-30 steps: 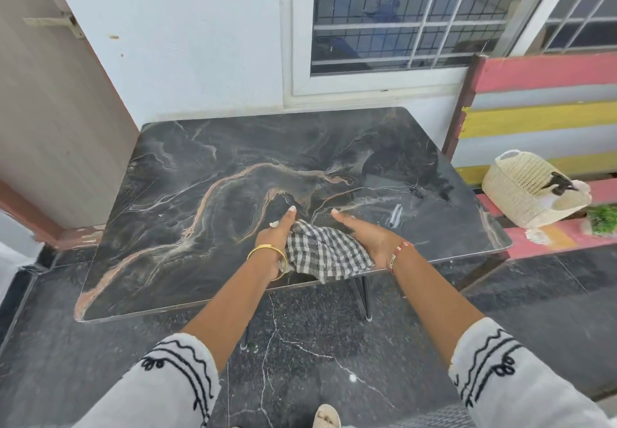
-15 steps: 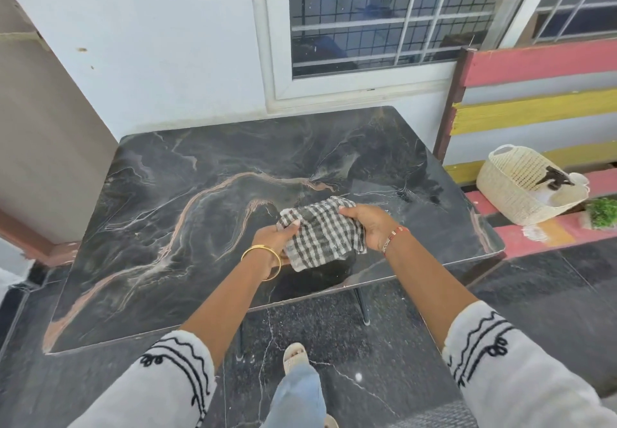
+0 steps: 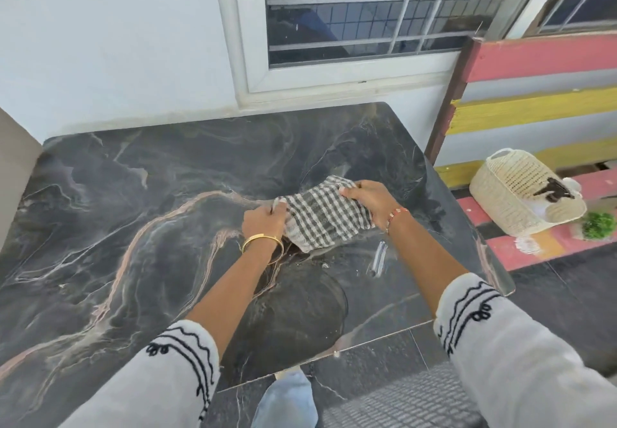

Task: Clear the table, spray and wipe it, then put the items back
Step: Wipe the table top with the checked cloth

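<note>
A: What is different on the table compared with a second ago?

B: The dark marble top carries nothing but the cloth, as before. The cloth, though, has travelled: it was at the near edge, around 6 o'clock, and now sits past the centre toward 2 o'clock. The person has leaned in with it.

A: So the wiping goes on?

B: It looks that way. A wet streak shows just nearer than the cloth, at about 4 o'clock, which suggests the spraying is done and the wipe is working outward.

A: And the basket?

B: It rests on the striped bench at 3 o'clock, well apart from the table, with a dark spray nozzle poking out. Putting things back has not begun.

A: The hands?

B: The left hand pinches the cloth's left edge, fingers curled closed on it. The right hand grips the far right corner, fingers clenched over the fabric.
</note>
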`<state>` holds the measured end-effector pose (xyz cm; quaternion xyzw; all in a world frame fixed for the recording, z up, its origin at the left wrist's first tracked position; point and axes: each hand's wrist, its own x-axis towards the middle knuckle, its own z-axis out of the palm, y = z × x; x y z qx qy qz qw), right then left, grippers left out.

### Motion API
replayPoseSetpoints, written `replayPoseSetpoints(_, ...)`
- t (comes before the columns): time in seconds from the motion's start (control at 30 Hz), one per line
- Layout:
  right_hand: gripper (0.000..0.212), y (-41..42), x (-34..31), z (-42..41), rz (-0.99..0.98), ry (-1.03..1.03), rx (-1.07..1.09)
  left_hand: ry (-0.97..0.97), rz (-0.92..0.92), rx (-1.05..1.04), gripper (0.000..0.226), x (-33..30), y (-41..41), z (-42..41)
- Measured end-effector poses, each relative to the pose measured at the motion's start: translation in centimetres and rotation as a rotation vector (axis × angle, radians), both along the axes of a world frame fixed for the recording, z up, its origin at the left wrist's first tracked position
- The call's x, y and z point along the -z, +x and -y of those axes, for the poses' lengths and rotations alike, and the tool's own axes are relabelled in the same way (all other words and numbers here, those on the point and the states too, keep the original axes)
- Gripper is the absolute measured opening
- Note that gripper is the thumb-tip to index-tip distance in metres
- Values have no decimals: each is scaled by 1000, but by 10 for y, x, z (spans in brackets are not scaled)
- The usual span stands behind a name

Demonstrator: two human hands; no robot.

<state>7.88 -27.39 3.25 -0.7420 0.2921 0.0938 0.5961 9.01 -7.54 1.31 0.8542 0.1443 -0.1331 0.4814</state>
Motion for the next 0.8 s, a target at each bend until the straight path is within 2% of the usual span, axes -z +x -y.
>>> replayPoseSetpoints(0.07,51,8,12,4,-27,-279,-22,108,32,12,26,8,17,5)
replayPoseSetpoints(0.13,66,13,26,4,-48,-590,-95,156,29,33,30,17,28,11)
replayPoseSetpoints(0.2,66,15,38,-5,-4,-769,-240,169,65,83,33,24,31,15)
replayPoseSetpoints(0.3,64,21,62,-27,-10,-929,-484,148,132,156,33,36,39,25)
replayPoseSetpoints(0.4,70,10,84,-48,-77,-1148,-588,154,204,233,33,42,43,32)
replayPoseSetpoints(0.5,72,7,91,-50,-95,-1202,-560,195,295,305,31,49,47,41)
replayPoseSetpoints(0.63,70,15,95,-41,-36,-1236,-575,189,315,311,31,59,56,53)
replayPoseSetpoints(0.8,72,35,103,-20,-24,-1223,-578,216,316,286,47,67,73,61)
